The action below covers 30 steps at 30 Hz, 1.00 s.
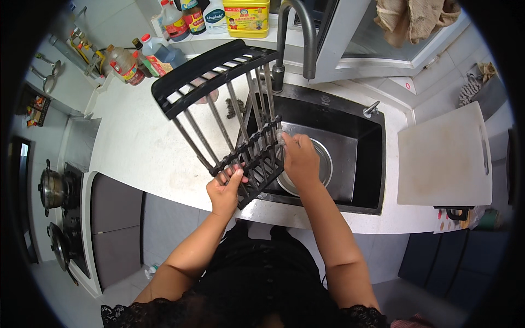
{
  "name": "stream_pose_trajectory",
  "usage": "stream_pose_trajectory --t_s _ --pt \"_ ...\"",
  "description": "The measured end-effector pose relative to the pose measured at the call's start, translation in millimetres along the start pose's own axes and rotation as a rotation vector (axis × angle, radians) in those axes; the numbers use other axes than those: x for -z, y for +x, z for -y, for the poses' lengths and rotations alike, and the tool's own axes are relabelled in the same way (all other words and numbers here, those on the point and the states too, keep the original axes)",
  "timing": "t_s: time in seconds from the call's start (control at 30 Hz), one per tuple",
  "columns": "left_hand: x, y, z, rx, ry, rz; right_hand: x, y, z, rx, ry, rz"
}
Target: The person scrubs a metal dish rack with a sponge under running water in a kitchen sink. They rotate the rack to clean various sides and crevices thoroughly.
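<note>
A rack of metal bars with black plastic end pieces (219,82) is held tilted over the counter edge and the sink's left side. My left hand (223,194) is closed around its lower bars. Beside the rack's middle joint, my right hand (302,164) pinches a small grey scouring pad (281,136) against the bars. Below my right hand, a round metal basin (326,164) stands in the black sink (369,147), partly hidden by my hand and the rack. Behind the bars, a dark clump like steel wool (236,108) lies on the white counter.
A dark faucet (309,49) rises behind the sink. Bottles (127,66) and a yellow tub (246,19) line the back. A white cutting board (443,158) stands at the right. At the far left, a pot (52,187) sits on the stove. Cloths (410,22) hang above.
</note>
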State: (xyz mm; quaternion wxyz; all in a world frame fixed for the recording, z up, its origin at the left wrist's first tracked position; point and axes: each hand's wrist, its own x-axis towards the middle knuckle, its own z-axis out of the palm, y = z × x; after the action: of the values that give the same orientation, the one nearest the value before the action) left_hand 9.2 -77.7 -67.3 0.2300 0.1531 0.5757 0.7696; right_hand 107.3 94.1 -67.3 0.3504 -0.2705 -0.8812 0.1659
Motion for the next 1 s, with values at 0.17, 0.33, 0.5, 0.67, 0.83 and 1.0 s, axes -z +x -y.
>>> stream_pose_trajectory --t_s 0.17,0.33,0.5,0.67,0.83,1.0 --pt "-4.9 13.1 5.6 -0.023 -0.053 -0.045 -6.5 -26.8 -11.2 -0.117 0.004 0.105" --pt "-6.2 5.3 8.2 -0.001 -0.015 0.025 4.8 10.7 14.5 -0.094 0.133 0.017" --pt "-8.6 5.7 1.2 0.028 -0.030 -0.032 8.3 4.6 7.5 -0.081 0.005 0.189" --pt "-8.6 2.1 8.1 0.016 -0.008 0.009 15.5 17.7 12.3 -0.056 0.043 0.141" --pt "-11.3 -2.2 10.0 0.003 0.084 0.068 13.1 15.9 -1.2 -0.076 0.106 0.205" --pt "-13.0 -8.8 14.4 0.024 0.159 0.059 35.1 32.4 -1.4 -0.112 0.086 0.327"
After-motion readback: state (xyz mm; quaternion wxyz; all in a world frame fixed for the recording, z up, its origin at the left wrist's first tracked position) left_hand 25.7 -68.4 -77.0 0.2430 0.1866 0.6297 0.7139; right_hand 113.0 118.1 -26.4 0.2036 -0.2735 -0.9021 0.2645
